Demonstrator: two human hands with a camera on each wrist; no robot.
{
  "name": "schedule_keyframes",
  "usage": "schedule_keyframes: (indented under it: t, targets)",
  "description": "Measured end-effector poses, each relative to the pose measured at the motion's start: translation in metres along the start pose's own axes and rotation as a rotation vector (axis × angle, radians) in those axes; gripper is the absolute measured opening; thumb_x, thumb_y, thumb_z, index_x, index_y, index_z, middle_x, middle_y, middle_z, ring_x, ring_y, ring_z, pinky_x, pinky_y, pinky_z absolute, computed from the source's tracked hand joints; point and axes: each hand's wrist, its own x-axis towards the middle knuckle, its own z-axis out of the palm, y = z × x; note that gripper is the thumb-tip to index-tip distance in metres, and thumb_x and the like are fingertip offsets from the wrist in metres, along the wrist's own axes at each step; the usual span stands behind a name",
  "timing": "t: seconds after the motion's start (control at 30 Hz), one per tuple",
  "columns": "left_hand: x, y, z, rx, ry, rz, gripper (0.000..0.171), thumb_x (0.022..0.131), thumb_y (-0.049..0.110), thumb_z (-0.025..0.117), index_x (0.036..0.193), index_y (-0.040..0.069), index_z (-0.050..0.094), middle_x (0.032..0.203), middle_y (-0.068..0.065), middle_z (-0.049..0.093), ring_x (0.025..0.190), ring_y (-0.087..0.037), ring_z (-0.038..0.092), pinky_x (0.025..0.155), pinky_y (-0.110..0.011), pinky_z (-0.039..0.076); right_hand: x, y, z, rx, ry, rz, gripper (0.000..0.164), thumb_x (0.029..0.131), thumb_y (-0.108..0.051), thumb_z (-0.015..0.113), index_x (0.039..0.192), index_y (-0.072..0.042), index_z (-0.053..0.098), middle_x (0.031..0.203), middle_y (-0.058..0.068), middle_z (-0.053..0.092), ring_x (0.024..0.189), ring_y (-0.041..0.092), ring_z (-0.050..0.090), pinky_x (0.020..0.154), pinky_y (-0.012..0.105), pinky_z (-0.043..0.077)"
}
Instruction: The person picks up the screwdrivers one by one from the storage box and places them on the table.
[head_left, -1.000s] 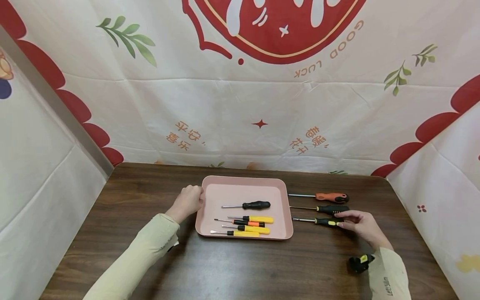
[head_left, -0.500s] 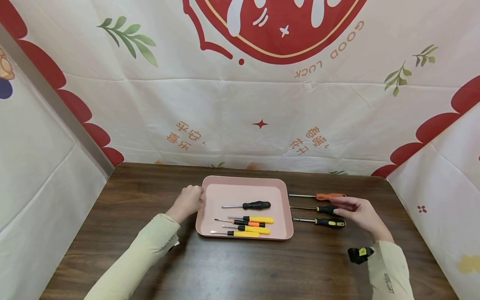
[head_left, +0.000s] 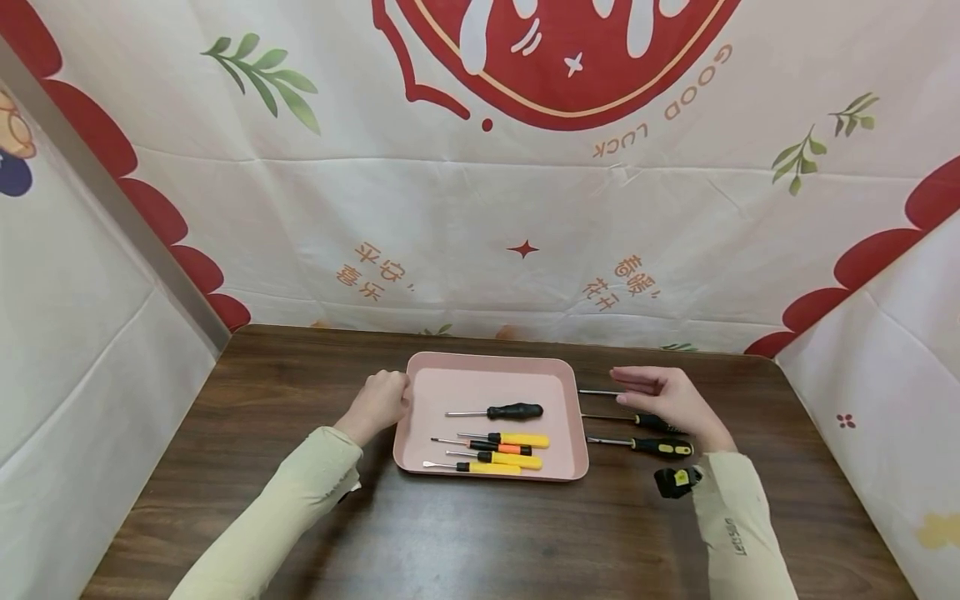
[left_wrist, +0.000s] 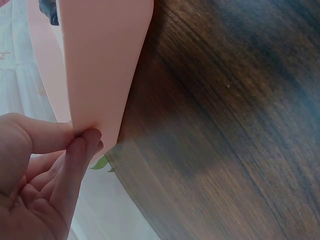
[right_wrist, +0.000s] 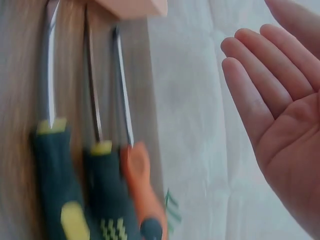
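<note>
My left hand (head_left: 378,406) pinches the left rim of a pink tray (head_left: 480,382); in the left wrist view, thumb and fingers (left_wrist: 90,137) meet on its wall. Inside lie a black-handled screwdriver (head_left: 514,411) and several smaller yellow or orange-and-black screwdrivers (head_left: 517,460). Three larger screwdrivers lie right of the tray, side by side: a black-and-yellow one (head_left: 663,447), a dark-handled one (head_left: 647,422) and an orange-handled one (right_wrist: 137,172). Above the last two is my right hand (head_left: 667,402), its fingers extended and nothing held. It hides the orange handle in the head view.
The brown wooden table (head_left: 480,542) extends in front of the tray and to both sides. Behind it hangs a white printed cloth (head_left: 465,208), with more cloth at the left and right sides. A black device (head_left: 677,481) sits at my right wrist.
My right hand has moved from the black-and-yellow screwdriver's handle away from me and leftward, across the other two, its fingers straighter now. My left hand, the tray and the screwdrivers stay put.
</note>
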Motion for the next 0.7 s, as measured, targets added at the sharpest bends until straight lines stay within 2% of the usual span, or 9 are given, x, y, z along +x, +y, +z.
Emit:
schedule_keyframes:
  t: [0.07,0.17,0.27,0.37,0.7]
  targets:
    - [0.0,0.0,0.0,-0.004,-0.01,-0.008,0.016,0.068,-0.006,0.059,0.058,0.005,0.053,0.052,-0.003,0.047,0.051,-0.017,0.039,0.047,-0.03,0.037,0.008,-0.003,0.007,-0.004,-0.019,0.009,0.045,0.079,-0.007,0.067,0.118,0.011,0.052,0.115,0.014,0.061,0.098,-0.001,0.059,0.074,0.021,0.05]
    - [0.0,0.0,0.0,-0.004,-0.017,-0.018,0.014,0.069,-0.006,0.058,0.06,0.004,0.054,0.054,-0.004,0.049,0.051,-0.018,0.041,0.048,-0.03,0.038,0.02,-0.008,0.019,0.008,-0.05,0.027,0.047,0.078,-0.008,0.068,0.119,0.01,0.052,0.119,0.031,0.052,0.103,0.015,0.06,0.077,0.022,0.05]
    - [0.0,0.0,0.0,-0.002,-0.017,-0.022,0.014,0.069,-0.006,0.058,0.06,0.004,0.054,0.054,-0.004,0.049,0.051,-0.018,0.042,0.048,-0.031,0.039,0.03,-0.011,0.031,0.001,-0.081,0.034,0.047,0.078,-0.008,0.068,0.12,0.009,0.052,0.12,0.03,0.052,0.108,0.032,0.055,0.079,0.023,0.049]
    - [0.0,0.0,-0.001,-0.004,-0.015,-0.021,0.016,0.068,-0.006,0.058,0.058,0.005,0.053,0.053,-0.004,0.049,0.051,-0.018,0.042,0.048,-0.031,0.039,0.04,-0.013,0.042,-0.004,-0.1,0.022,0.045,0.078,-0.003,0.067,0.119,0.011,0.052,0.119,0.029,0.053,0.108,0.04,0.052,0.08,0.024,0.049]
    - [0.0,-0.001,0.001,-0.014,-0.021,-0.017,0.019,0.069,-0.006,0.059,0.057,0.007,0.051,0.053,-0.003,0.048,0.051,-0.017,0.04,0.047,-0.029,0.036,0.065,-0.017,0.072,-0.014,-0.145,0.045,0.044,0.078,-0.001,0.066,0.119,0.009,0.053,0.12,0.026,0.054,0.111,0.037,0.053,0.085,0.034,0.047]
